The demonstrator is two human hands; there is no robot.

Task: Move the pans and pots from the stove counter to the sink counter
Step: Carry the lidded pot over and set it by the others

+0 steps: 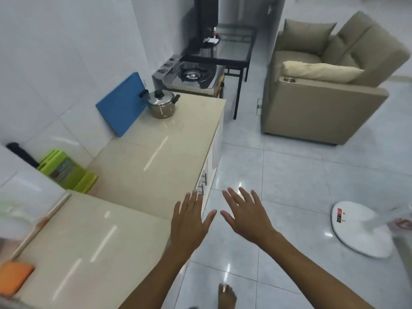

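A steel pot [161, 105] with a lid and black handles stands at the far end of the beige counter [156, 152], beside a blue cutting board. Beyond it sits a single-burner gas stove [194, 75] with nothing on its burner. My left hand [189, 221] hovers over the counter's front edge, fingers spread, holding nothing. My right hand [243, 212] is beside it over the floor, also spread and holding nothing. Both hands are well short of the pot.
A blue cutting board [121, 103] leans on the wall. Green boards [66, 170] and an orange cloth [13, 277] lie at the left. A beige armchair [330, 85], a glass table [231, 47] and a white fan base [361, 228] stand on the tiled floor.
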